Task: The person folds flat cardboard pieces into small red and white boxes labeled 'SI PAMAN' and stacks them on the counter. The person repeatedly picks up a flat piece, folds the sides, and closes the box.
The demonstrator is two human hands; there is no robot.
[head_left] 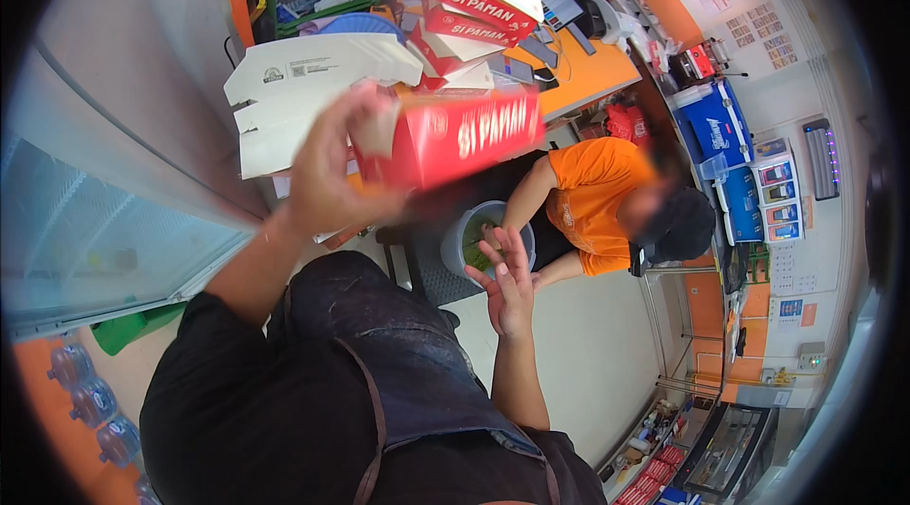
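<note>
My left hand [327,168] grips the near left end of a red cardboard food box [469,140] with white lettering. The box is held up in the air in front of the desk and looks slightly smeared by motion. Lower and to the right, my right hand [512,292] holds nothing; its fingers are spread, palm up. A flat white unfolded box blank [313,78] lies just beyond the left hand. Past the held box, several folded red and white boxes [483,2] are stacked on the desk.
A co-worker in an orange shirt [592,202] and black cap bends over a pale bucket [449,241] with green contents, close to my right hand. A glass-doored cabinet [104,192] stands at left. The orange desk [592,78] also carries a blue basin [355,25] and electronics.
</note>
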